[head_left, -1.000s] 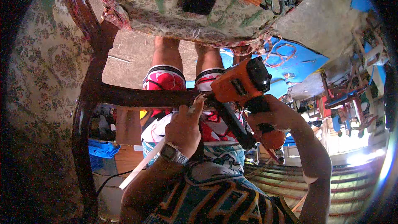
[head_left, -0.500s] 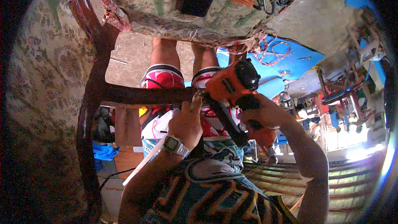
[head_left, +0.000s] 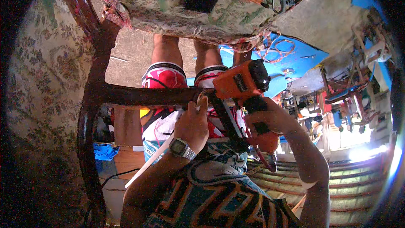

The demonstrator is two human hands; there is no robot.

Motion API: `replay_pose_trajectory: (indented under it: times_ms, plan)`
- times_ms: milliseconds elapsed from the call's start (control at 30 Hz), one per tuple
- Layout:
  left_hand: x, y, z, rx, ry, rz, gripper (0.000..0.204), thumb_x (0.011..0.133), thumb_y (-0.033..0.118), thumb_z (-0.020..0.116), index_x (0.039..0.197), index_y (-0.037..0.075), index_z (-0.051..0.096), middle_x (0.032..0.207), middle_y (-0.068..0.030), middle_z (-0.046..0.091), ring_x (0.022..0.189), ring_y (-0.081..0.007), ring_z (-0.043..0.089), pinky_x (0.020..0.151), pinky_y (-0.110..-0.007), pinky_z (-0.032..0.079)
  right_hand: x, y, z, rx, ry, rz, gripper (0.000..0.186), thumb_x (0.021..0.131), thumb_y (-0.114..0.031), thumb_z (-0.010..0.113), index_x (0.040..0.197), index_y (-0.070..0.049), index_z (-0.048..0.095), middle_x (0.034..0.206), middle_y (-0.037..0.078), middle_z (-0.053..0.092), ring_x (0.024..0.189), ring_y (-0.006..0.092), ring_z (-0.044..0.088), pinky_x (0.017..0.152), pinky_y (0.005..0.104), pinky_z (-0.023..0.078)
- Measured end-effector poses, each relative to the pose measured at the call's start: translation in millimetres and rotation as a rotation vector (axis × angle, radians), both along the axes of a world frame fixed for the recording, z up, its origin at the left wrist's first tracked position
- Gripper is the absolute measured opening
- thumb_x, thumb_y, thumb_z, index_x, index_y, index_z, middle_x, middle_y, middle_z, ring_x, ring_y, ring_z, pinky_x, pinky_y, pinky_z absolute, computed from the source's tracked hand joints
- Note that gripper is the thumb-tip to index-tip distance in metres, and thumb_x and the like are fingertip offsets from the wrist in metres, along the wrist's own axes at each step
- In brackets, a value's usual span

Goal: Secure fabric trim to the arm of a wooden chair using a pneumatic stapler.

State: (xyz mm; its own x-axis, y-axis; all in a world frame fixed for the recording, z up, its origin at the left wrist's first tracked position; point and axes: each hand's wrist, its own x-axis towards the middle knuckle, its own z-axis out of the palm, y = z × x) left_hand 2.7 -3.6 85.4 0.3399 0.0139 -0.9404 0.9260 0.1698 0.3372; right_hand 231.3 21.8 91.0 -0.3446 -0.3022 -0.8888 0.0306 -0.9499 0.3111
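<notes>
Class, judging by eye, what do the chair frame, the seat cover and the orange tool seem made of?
Chair frame: probably varnished wood; dark brown, glossy highlights.
Seat cover: apparently fabric, matt; floral pattern, frayed at the edge.
Orange tool: painted metal or plastic, cannot tell which; smooth, evenly coloured casing.

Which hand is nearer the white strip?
Left hand: the white strip runs right beside its wrist. Right hand is farther off to the right, around the orange power tool's grip.
</notes>
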Motion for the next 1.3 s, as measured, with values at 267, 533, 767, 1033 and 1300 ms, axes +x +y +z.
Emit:
replay_pose_trajectory:
  times_ms: [267,533,767,1033,1300]
  plan:
    - [-5,-2,2,0.042,-0.029,0.064,0.052,0.080,0.011,0.048,0.130,0.006,0.034,0.099,-0.0162,0.049,0.080,-0.0320,0.058,0.061,-0.042,0.051,-12,28,-3,0.136,0.073,0.298,0.024,0.073,-0.005,0.063,0.095,0.000,0.055,0.068,0.006,0.058,0.057,0.0137,0.057,0.053,0.0292,0.049]
    - [-3,-3,2,0.074,-0.048,-0.069,0.052,0.083,0.015,0.047,0.132,0.007,0.032,0.097,-0.0144,0.049,0.080,-0.0294,0.059,0.058,-0.041,0.052,-8,24,2,0.032,-0.004,0.286,0.030,0.071,-0.006,0.067,0.097,-0.001,0.054,0.070,0.004,0.057,0.057,0.0132,0.057,0.051,0.0277,0.047]
    - [-3,2,1,0.019,-0.036,-0.018,0.052,0.084,0.014,0.046,0.133,0.008,0.031,0.097,-0.0145,0.049,0.081,-0.0289,0.059,0.059,-0.041,0.053,9,24,6,-0.060,-0.076,0.187,0.035,0.070,-0.007,0.068,0.101,-0.002,0.053,0.072,0.004,0.057,0.059,0.0136,0.057,0.053,0.0278,0.048]
    - [-3,-3,1,0.031,-0.058,0.021,0.050,0.083,0.014,0.047,0.131,0.006,0.034,0.100,-0.0148,0.049,0.085,-0.0294,0.058,0.060,-0.039,0.054,-10,24,4,-0.054,-0.042,0.127,0.034,0.071,-0.009,0.068,0.102,-0.002,0.055,0.071,0.002,0.054,0.058,0.0110,0.053,0.054,0.0273,0.046]
    - [-1,-5,1,0.048,-0.053,0.008,0.048,0.084,0.014,0.047,0.130,0.006,0.035,0.098,-0.0154,0.049,0.082,-0.0296,0.059,0.059,-0.039,0.053,-12,28,1,0.029,0.017,0.287,0.034,0.071,-0.009,0.066,0.102,-0.002,0.055,0.072,0.003,0.057,0.060,0.0126,0.055,0.055,0.0283,0.046]
